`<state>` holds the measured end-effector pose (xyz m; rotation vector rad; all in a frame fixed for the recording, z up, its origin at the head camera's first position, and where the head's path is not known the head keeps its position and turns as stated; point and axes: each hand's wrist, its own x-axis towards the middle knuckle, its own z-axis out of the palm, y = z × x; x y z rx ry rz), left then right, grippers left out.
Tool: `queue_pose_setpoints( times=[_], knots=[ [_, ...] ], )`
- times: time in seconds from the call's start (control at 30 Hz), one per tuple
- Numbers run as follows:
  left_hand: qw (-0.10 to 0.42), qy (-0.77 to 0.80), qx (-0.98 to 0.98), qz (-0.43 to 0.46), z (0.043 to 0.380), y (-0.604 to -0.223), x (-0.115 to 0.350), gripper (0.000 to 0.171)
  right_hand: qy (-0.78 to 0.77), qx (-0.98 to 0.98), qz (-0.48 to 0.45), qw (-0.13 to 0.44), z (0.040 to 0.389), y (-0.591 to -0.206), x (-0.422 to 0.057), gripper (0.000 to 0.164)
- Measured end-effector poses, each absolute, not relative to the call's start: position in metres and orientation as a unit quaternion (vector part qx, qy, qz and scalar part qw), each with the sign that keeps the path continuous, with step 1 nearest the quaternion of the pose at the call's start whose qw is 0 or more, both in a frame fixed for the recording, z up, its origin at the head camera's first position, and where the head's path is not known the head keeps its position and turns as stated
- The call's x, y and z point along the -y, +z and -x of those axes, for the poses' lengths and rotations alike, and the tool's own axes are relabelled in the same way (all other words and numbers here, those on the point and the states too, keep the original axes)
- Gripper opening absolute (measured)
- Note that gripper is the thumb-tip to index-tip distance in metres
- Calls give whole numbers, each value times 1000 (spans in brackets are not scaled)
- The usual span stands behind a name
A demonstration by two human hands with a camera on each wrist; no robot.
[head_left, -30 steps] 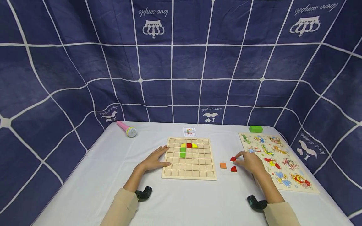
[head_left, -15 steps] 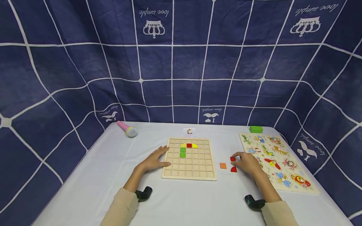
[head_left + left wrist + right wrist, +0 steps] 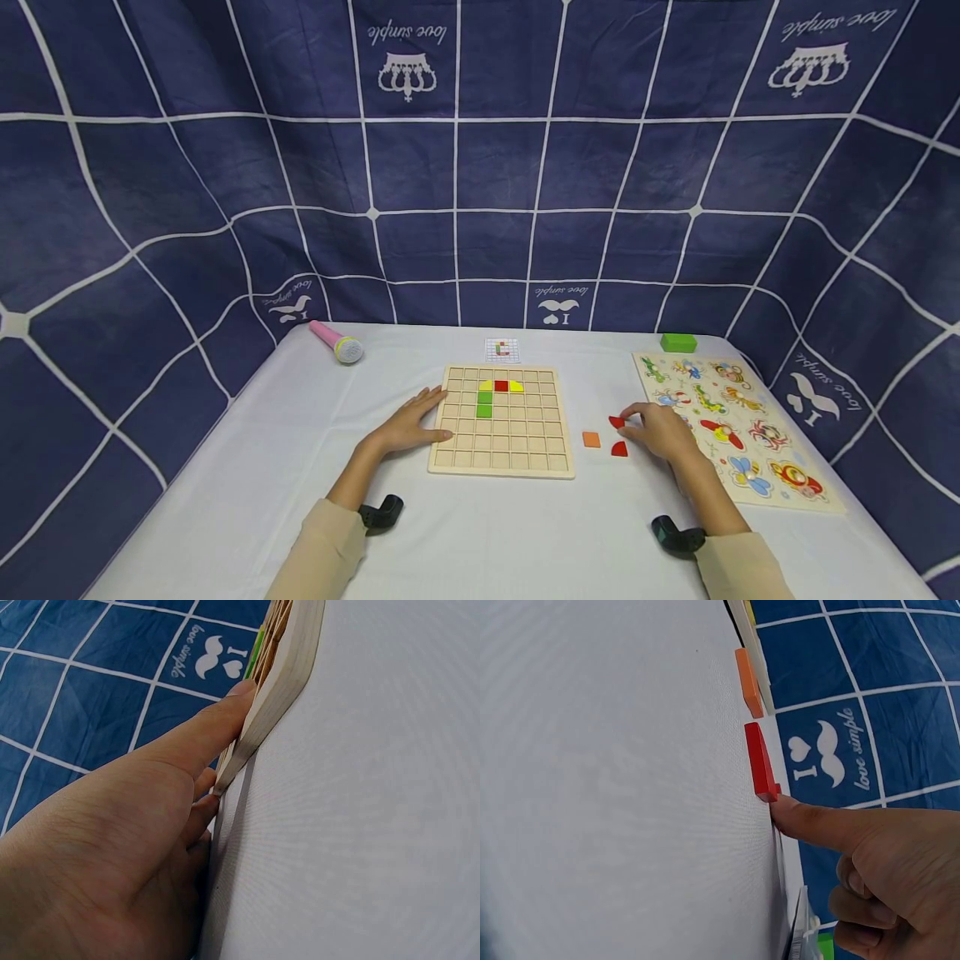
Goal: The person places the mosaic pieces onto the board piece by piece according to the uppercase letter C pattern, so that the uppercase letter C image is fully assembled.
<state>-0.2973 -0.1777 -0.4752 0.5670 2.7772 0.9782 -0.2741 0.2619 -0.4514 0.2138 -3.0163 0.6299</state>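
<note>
Left hand (image 3: 407, 422) spread against the grid board (image 3: 500, 443), right hand (image 3: 662, 430) pinches a red piece (image 3: 615, 422), an orange square (image 3: 591, 439) lying between.

Eight tiles (image 3: 619, 450) (three red), two hands (image 3: 408, 423)

Far red piece (image 3: 614, 422) partly hidden; sleeves (image 3: 318, 552) cut off

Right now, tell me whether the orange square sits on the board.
No, the orange square lies on the white cloth beside the board.
</note>
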Motion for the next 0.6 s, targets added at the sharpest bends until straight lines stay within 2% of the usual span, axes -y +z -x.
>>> queue_pose_setpoints(
  times=[0.3,0.6],
  knots=[
    [68,321,-925,-191,296,-474,178,86,218,969,-102,52,275,-444,-244,27],
    [68,323,-924,-192,297,-475,177,86,237,951,-172,100,277,-438,-186,29]
  ],
)
